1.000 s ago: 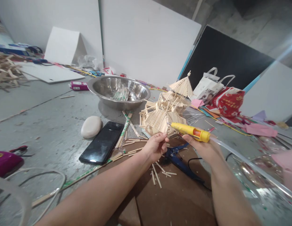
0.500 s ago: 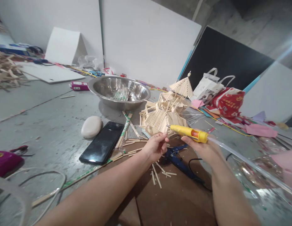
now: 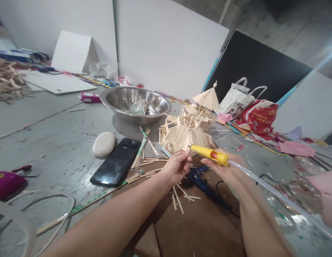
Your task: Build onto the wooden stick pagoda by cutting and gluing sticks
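Pale wooden sticks, glued in rows, form the tiered pagoda model [image 3: 188, 128], which stands on the grey concrete floor [image 3: 61, 142] and serves as the reference point here.

- Right hand [image 3: 230, 171]: clenched around the yellow plastic glue gun [image 3: 210, 154], nozzle aimed at the model's near lower edge. A clear glue stick [image 3: 275, 196] trails from the gun's rear, away from the model.
- Left hand [image 3: 176, 166]: fingertips pinched together just in front of the model's base, close to the nozzle. Whether a stick piece sits in the pinch cannot be told.
- Beyond the model, to its left: a steel bowl [image 3: 135, 103] holding sticks.
- Left of the model: a black phone [image 3: 116, 162] and a white oval pebble [image 3: 103, 144].
- In front of the model: a blue hand tool [image 3: 199, 178] and loose stick offcuts [image 3: 179, 200] on brown cardboard [image 3: 198, 225].

Handling: the model is judged light, stiff and brittle at its joints. Take hold at the base or the dense lower roof panels, never the open lattice or spire. Grip the gun by its body, clear of the nozzle.
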A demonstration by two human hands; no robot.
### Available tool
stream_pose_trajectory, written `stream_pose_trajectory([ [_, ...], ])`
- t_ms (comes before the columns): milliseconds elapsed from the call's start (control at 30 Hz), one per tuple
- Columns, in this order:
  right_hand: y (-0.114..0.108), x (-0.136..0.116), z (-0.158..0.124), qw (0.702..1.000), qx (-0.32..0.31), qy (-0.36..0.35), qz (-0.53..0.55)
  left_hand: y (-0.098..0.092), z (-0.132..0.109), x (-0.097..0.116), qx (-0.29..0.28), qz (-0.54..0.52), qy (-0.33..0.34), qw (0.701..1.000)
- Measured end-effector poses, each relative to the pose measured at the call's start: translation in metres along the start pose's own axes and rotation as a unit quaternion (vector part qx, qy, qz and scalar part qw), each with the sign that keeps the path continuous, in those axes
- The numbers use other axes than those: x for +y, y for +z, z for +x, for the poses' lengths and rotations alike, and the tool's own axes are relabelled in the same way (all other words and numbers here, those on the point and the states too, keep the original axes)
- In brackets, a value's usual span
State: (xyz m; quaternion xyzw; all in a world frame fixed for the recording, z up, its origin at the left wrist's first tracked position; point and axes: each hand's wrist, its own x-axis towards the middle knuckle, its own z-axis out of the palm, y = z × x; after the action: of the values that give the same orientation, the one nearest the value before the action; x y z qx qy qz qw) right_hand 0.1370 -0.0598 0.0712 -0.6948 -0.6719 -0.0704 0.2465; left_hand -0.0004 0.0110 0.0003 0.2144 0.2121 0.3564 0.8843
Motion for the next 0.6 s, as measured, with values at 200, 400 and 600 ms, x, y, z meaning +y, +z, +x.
stream_pose_trajectory([
  [200, -0.0021, -0.0033, 0.0002, 0.999, -0.043, 0.029, -0.012, -0.0005, 0.0006, -0.0004, -0.008, 0.001, 0.006, 1.000],
  [400, 0.0025, -0.0023, 0.0005, 0.999, -0.011, 0.007, -0.041, -0.0001, 0.0007, -0.0013, -0.005, 0.003, 0.008, 1.000],
  [600, 0.0021, -0.0022, 0.0002, 1.000, -0.019, -0.001, -0.017, 0.0004, 0.0009, -0.0010, -0.005, 0.009, 0.007, 1.000],
])
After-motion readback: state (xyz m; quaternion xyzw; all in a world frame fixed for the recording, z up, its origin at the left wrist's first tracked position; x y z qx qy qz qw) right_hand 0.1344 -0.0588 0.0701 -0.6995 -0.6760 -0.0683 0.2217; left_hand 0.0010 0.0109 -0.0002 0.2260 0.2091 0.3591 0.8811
